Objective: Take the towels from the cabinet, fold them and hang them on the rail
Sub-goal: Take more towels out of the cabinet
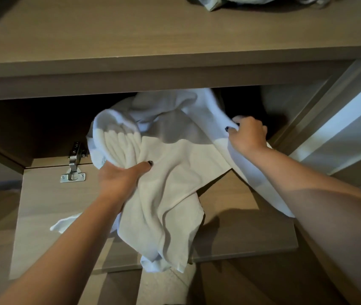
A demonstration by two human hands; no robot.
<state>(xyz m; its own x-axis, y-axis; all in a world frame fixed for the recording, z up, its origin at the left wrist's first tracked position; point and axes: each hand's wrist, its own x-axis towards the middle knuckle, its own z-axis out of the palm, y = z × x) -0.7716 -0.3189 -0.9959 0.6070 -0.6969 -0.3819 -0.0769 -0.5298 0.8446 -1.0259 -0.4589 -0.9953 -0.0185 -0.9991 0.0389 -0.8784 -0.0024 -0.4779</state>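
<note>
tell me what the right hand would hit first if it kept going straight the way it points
Probably nothing soon: the right hand, gripping the towel, points into the cabinet's dark opening; its back wall is too dark to see.

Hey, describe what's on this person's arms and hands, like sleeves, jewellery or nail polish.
Both forearms are bare, with no sleeves in view. No watch, bracelet or ring shows. The left hand has dark polish on its thumbnail, and the right hand shows a dark-polished nail too. No gloves.
</note>
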